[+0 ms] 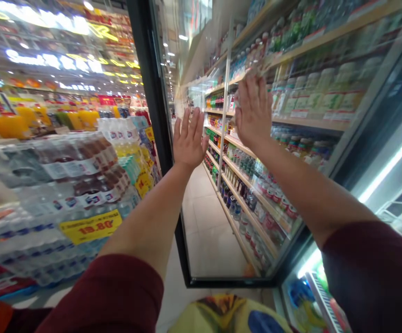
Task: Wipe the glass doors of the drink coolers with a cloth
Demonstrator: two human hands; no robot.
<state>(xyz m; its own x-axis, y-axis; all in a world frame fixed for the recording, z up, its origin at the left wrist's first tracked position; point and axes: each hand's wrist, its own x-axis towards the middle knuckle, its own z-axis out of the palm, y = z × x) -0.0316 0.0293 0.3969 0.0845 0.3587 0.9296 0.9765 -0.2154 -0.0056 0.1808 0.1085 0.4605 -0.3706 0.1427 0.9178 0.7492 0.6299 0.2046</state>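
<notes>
A glass cooler door [222,222] with a black frame stands swung out in front of me. My left hand [189,138] is raised with fingers stretched, palm flat on the glass near the door's left edge. My right hand [253,111] lies flat and open on the glass higher up and to the right. Both arms wear dark red sleeves. Through the glass I see a long aisle of shelves [249,152] filled with bottles and cans.
Stacked packs of bottled water and soft drinks [65,185] with a yellow price tag [90,226] stand at the left. The open cooler's lit interior [391,203] is at the right. A yellow printed bag [228,317] sits low in front of me. Tiled floor runs down the aisle.
</notes>
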